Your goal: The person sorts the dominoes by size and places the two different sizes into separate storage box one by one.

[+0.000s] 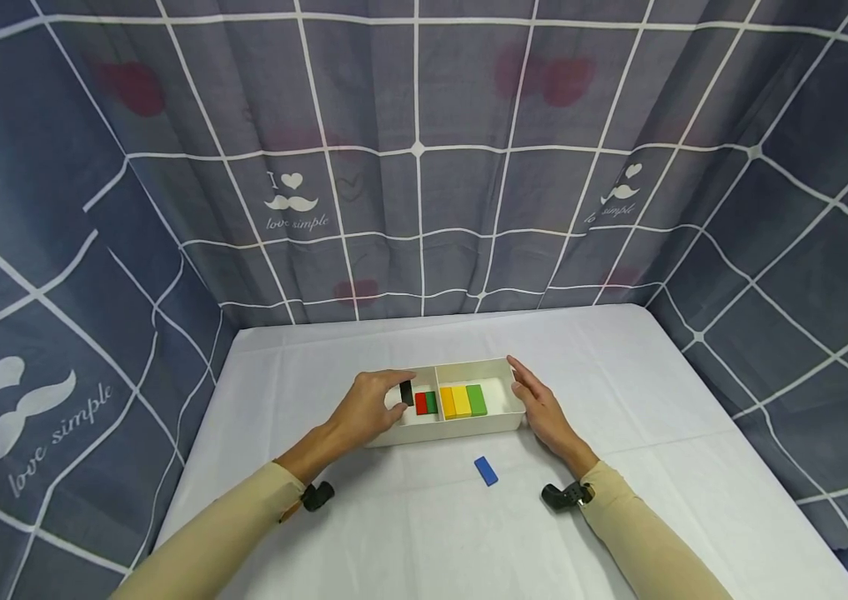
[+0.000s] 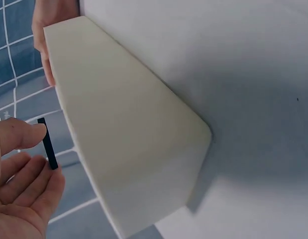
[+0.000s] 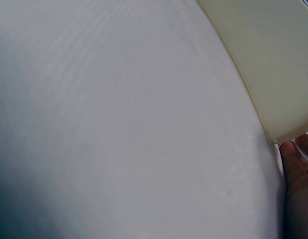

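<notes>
My left hand (image 1: 366, 406) pinches a thin black block (image 1: 406, 393) between thumb and fingers, over the left end of a cream divided box (image 1: 454, 430). In the left wrist view the black block (image 2: 48, 144) stands on its narrow edge, close to the box's rim. My right hand (image 1: 546, 414) rests against the box's right end with fairly straight fingers. Inside the left compartment lie a red block (image 1: 420, 403) and a dark green block (image 1: 432, 402). Past the divider are an orange-yellow block (image 1: 448, 403), a yellow block (image 1: 461, 402) and a light green block (image 1: 476, 400), side by side.
A blue block (image 1: 486, 471) lies on the white tablecloth (image 1: 408, 533) in front of the box. Behind and at both sides hangs a grey-blue curtain (image 1: 378, 200) with white lines. Each wrist wears a black strap-on device (image 1: 566, 497).
</notes>
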A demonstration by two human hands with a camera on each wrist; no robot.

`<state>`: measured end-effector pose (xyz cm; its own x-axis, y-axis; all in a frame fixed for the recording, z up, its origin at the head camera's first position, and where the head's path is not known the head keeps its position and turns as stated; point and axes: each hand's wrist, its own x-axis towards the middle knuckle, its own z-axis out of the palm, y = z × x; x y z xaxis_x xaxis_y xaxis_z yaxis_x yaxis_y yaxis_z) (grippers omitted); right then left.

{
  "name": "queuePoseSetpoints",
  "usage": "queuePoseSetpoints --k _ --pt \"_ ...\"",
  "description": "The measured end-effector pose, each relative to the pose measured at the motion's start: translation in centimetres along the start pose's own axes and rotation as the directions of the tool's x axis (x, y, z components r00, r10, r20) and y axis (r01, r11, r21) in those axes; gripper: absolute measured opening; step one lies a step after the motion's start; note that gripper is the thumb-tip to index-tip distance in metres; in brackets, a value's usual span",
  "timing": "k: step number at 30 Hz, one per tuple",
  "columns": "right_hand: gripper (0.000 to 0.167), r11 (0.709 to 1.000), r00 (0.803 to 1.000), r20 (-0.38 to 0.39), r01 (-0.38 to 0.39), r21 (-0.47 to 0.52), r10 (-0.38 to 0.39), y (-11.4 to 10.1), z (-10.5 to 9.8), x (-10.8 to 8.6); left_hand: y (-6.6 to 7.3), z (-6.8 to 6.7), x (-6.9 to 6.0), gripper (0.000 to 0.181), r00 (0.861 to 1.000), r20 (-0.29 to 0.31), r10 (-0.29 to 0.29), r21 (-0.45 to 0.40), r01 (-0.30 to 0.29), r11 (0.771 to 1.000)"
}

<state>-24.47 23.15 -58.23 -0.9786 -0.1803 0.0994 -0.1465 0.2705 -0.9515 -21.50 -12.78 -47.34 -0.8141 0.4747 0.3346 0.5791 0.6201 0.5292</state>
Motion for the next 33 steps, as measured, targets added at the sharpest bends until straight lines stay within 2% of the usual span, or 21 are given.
queuePoseSetpoints --k 8,14,18,24,33 --pt "0.054 1.0 1.0 -0.005 0.008 -0.014 -0.008 0.0 0.0 0.2 -1.5 0.8 0.8 0.054 0.996 0.072 -0.045 0.015 0.044 0.999" --pt "0.054 1.0 1.0 0.003 0.006 -0.002 -0.006 0.0 0.0 0.1 -2.5 1.6 1.3 0.054 0.983 0.161 -0.093 0.012 0.092 0.996" --pt "0.054 1.0 1.0 0.003 0.009 0.007 -0.009 0.0 0.0 0.1 -3.2 2.3 1.6 0.054 0.977 0.188 -0.106 0.024 0.103 0.994" --pt "0.054 1.0 1.0 0.0 0.015 0.001 -0.015 0.3 0.0 0.1 -3.5 2.7 2.0 0.051 0.973 0.207 -0.106 0.038 0.1 0.994" --pt "0.053 1.0 1.0 -0.017 0.015 -0.015 -0.015 0.2 0.1 0.0 -3.8 3.0 2.6 0.047 0.968 0.243 -0.068 0.052 0.057 0.997"
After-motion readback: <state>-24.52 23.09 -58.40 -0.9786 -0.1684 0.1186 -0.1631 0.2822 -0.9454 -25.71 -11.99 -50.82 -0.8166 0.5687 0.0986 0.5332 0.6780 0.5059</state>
